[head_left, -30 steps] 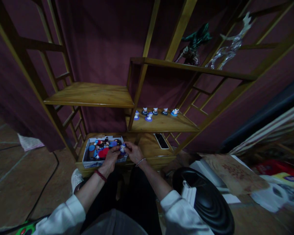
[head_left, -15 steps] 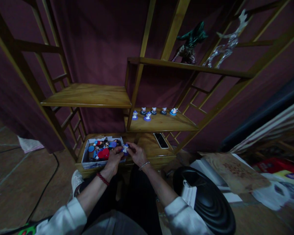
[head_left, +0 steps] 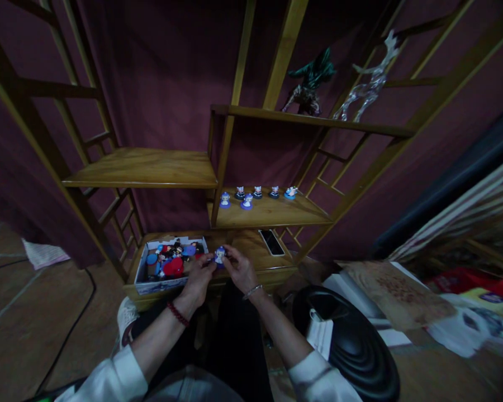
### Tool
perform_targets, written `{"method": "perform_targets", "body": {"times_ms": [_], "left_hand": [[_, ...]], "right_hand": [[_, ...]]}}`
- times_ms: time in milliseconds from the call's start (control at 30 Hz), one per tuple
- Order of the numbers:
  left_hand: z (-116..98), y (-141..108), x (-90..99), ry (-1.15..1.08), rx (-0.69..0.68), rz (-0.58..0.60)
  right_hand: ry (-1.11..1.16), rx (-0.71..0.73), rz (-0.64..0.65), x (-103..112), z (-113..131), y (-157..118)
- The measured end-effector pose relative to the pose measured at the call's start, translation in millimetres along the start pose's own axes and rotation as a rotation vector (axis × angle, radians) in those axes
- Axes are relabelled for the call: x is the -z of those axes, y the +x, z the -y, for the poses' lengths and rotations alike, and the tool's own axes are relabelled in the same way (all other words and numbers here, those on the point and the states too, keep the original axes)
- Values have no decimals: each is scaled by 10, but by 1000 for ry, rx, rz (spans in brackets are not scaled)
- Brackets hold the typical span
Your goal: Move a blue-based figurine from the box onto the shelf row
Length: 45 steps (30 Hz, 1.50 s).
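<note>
Between my two hands is a small purple-and-white figurine (head_left: 220, 256), upright, its face side toward me. My right hand (head_left: 240, 271) pinches it from the right. The fingers of my left hand (head_left: 200, 278) are closed at its left edge, near the base. Just left of them sits an open box (head_left: 140, 273) filled with jumbled small figurines, among them a red one (head_left: 174, 267). Two similar purple figurines, one at the left (head_left: 224, 200) and one in front (head_left: 246, 202), stand on the middle shelf (head_left: 276, 215). Behind them is a row of dark-based figurines (head_left: 257, 192) and a blue-based one (head_left: 290, 192).
A phone (head_left: 272, 243) lies on the lowest shelf, right of my hands. Above, a green-hooded statue (head_left: 312, 84) and a clear deer figure (head_left: 366, 89) occupy the upper shelf. Wooden posts (head_left: 223, 162) divide the unit. A black stool (head_left: 356, 346) stands at my right.
The figurine between my hands has turned more upright and moved slightly right relative to the box. The whole view has shifted a little. The shelf figurines stay in place.
</note>
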<state>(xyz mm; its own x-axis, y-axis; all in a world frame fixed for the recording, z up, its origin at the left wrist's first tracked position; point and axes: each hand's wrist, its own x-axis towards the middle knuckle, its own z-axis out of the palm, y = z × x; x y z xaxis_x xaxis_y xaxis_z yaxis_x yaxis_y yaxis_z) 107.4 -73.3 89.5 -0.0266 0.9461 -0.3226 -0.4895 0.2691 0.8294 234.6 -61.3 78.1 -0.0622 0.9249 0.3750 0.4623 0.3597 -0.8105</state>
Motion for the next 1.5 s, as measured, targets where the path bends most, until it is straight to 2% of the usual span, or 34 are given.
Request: {"method": "perform_targets", "body": {"times_ms": [267,567,900,1133,1500], "left_hand": [[-8,-72,-203,-17,9,53],[-81,-197,-445,-43,35,102],[6,-238,-603,-64,31,176],[-31,-281,-726,-5,64,162],[-53,-252,-888,66,38,234]], "right_hand": [[-59,-9,-68,197,11,-49],[-25,-17,-76,410,-17,-122],[116,-78,-129,566,-147,-167],[188,-70,-130,726,-119,-166],[186,-67,-107,989,-86,-139]]}}
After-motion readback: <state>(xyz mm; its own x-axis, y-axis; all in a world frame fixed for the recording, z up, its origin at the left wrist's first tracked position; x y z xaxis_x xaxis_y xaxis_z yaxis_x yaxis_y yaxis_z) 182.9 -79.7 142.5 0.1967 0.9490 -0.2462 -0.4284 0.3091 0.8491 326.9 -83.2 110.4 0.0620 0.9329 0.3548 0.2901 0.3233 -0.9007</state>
